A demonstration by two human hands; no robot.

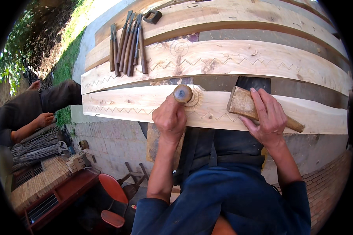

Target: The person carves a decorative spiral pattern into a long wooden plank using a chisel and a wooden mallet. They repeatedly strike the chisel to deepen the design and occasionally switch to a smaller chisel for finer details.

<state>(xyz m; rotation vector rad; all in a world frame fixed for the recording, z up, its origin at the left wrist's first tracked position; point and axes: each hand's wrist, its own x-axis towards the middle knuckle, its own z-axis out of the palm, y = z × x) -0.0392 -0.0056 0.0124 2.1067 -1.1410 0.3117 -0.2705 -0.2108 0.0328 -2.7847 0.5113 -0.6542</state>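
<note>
My left hand is closed round an upright wooden-handled tool, its round butt facing me. Its lower end is hidden at a carved rosette on the nearest pale plank, which has a zigzag line cut along it. To the right, my right hand grips a worn wooden mallet lying across the same plank, fingers over its head and thumb at the near side, the handle pointing right. Several carving chisels lie side by side on the planks behind, near a small dark block.
More planks run parallel behind, one marked with a zigzag and spiral. A person in dark clothes sits at the left. Below left are a red chair, a red frame, stacked bricks and bundled sticks.
</note>
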